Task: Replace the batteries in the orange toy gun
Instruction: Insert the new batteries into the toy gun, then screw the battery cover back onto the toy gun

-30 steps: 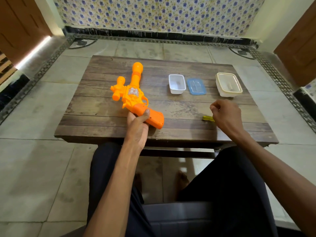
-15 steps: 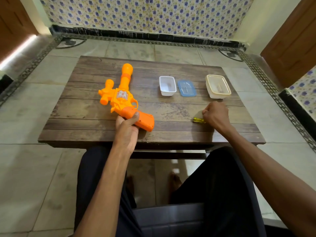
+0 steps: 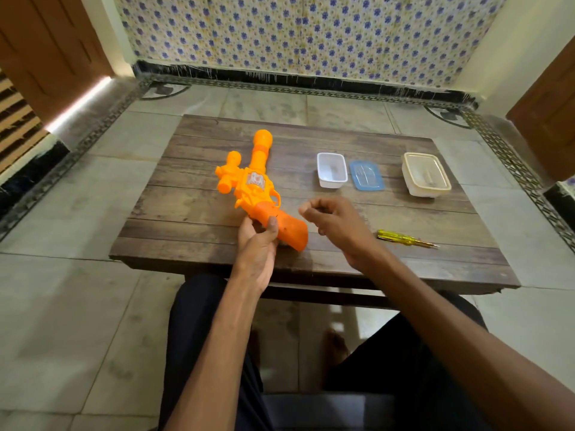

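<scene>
Wooden planks make up the low table (image 3: 186, 209) at the centre of my head-camera feed. It stands on a grey tiled floor (image 3: 77, 306), with a wall of blue-flowered tiles (image 3: 311, 32) beyond its far edge.

1. Task item. The orange toy gun (image 3: 253, 189) lies on the left half of the table. Its barrel points toward the far edge and its butt angles toward the near right. The butt end looks slightly raised off the planks, though I cannot confirm a gap.

2. Left hand. The left hand (image 3: 256, 247) grips the gun at the handle section. The thumb lies across the top face and the fingers wrap underneath.

3. Right hand. The right hand (image 3: 339, 225) hovers above the table just right of the butt, apart from the gun. Its fingers are curled in toward the palm, and I see nothing in them.

4. Other items.
- A yellow-handled screwdriver (image 3: 404, 239) lies flat near the right hand, its tip pointing right.
- A white open tub (image 3: 332, 171) sits on the far side, right of the gun.
- A blue lid (image 3: 366, 175) lies just beside the tub.
- A cream container (image 3: 426, 175) with a clear cover sits further right, well apart from the gun. I cannot make out its contents.
</scene>
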Action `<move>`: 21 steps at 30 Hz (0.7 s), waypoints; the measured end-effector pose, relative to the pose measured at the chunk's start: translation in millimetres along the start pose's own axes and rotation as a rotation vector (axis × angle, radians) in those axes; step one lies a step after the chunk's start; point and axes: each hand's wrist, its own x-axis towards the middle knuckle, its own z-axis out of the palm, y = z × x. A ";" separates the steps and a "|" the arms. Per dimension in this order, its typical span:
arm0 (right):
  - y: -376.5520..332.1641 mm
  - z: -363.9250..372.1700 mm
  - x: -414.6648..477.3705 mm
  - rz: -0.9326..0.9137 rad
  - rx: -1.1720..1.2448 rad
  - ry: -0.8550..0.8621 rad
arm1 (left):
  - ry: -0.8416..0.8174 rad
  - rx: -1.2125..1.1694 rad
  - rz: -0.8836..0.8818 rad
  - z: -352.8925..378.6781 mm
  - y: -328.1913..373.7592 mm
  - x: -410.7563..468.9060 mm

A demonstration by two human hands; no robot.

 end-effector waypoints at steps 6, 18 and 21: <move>10.7 32.4 0.1 -0.153 -0.204 0.110 | -0.008 0.000 -0.028 -6.4 4.0 -0.6; 22.1 42.9 -12.9 -0.369 -0.393 0.209 | 0.054 -0.069 -0.052 -6.8 4.9 -0.4; 22.0 43.3 -14.0 -0.370 -0.438 0.181 | 0.076 -0.067 -0.050 -6.2 4.6 0.0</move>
